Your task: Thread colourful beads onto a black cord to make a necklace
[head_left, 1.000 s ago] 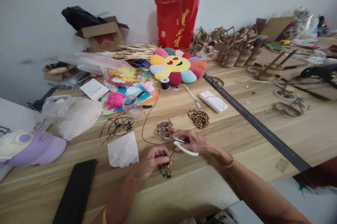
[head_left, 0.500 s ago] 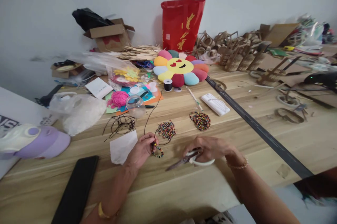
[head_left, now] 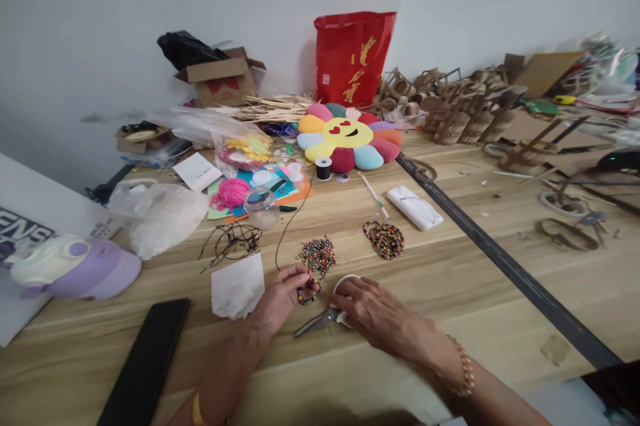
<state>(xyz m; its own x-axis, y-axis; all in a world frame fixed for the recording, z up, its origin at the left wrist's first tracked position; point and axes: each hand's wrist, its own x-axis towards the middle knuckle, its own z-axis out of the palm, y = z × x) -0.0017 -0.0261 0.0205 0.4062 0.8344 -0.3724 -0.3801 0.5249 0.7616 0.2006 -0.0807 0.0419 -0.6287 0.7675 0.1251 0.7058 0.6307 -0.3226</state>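
Observation:
My left hand [head_left: 285,293] pinches a short string of coloured beads [head_left: 306,295] on a black cord, just below a loose pile of coloured beads [head_left: 317,255]. My right hand [head_left: 373,311] lies over the white handles of a pair of scissors [head_left: 320,321], whose blades point left along the wooden table [head_left: 450,279]. The two hands are nearly touching. A second heap of beads [head_left: 384,239] lies to the upper right. The black cord runs up to a black thread spool [head_left: 323,168].
A white paper piece [head_left: 237,289], tangled black cord [head_left: 231,239] and a black phone [head_left: 145,363] lie to the left. Behind are a clear jar [head_left: 262,205], pink yarn [head_left: 231,191], a flower cushion [head_left: 349,137], a red bag [head_left: 353,56] and a white case [head_left: 415,207]. A dark strip [head_left: 505,266] crosses the table.
My right hand has swung the scissors down and laid them on the table, now resting over the handles. My left hand moved the beaded string up towards the bead pile.

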